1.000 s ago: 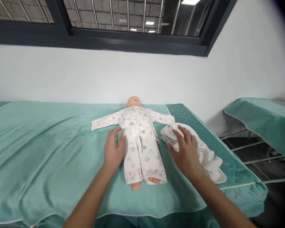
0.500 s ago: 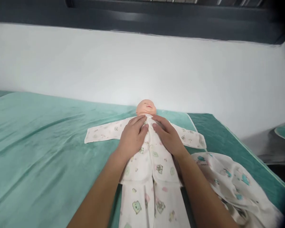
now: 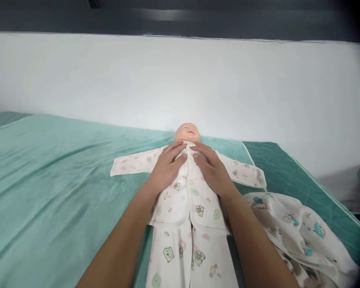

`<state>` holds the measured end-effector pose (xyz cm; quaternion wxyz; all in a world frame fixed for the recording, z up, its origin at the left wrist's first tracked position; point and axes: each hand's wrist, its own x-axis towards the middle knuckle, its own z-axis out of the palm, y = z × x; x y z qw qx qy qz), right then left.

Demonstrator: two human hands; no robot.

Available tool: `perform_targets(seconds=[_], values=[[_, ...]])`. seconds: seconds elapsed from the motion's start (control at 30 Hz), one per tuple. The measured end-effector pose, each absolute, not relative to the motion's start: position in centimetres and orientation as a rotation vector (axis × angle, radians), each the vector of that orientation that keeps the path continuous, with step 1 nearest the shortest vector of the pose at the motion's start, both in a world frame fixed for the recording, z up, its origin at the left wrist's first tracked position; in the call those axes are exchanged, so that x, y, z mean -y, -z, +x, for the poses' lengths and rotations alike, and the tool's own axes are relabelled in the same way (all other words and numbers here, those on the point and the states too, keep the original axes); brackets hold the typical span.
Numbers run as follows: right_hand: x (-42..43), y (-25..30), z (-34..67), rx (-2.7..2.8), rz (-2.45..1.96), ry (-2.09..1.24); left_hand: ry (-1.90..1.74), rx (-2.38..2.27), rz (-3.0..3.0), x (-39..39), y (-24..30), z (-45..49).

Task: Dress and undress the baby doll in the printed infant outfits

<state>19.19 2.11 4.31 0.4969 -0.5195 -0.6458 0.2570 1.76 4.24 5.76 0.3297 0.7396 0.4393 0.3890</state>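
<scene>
A baby doll (image 3: 187, 132) lies on its back, head toward the wall. It wears a white printed jacket (image 3: 180, 200) with both sleeves spread out sideways, and matching pants (image 3: 174, 256) below. My left hand (image 3: 168, 166) rests flat on the left side of the jacket's chest, fingers extended toward the neck. On the other side of the front closing, my right hand (image 3: 211, 168) lies the same way, fingers stretched and slightly bent. Neither hand is gripping the cloth. The doll's own arms and legs are hidden by the clothes.
Teal sheets (image 3: 63, 180) cover the surface under the doll, with a darker green one (image 3: 276, 164) at the right. A crumpled white printed cloth (image 3: 300, 224) lies beside my right forearm. Behind stands a white wall (image 3: 180, 80) under a dark ledge (image 3: 168, 18).
The camera view has shifted and tilted slightly. Both hands stay on the doll's chest in nearly the same place; the doll and clothes look unchanged.
</scene>
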Motion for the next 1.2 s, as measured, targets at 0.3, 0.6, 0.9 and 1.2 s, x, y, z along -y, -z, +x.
perform_targets(seconds=[0.3, 0.6, 0.9, 1.2], values=[[-2.1, -4.4, 19.1, 1.604, -1.308, -0.608, -1.014, -1.152, 1.965, -4.2, -5.8, 1.8], [-2.1, -4.1, 19.1, 1.687, -1.312, -0.574, -0.992, -1.161, 1.992, -4.3, -5.7, 1.8], [-1.8, -4.3, 18.7, 1.411, -1.314, -0.656, -1.037, -1.2, 1.973, -3.9, -5.6, 2.0], [1.7, -4.0, 17.8, 1.37, -1.213, -0.596, -1.139, -1.093, 1.826, -3.0, -5.9, 1.5]])
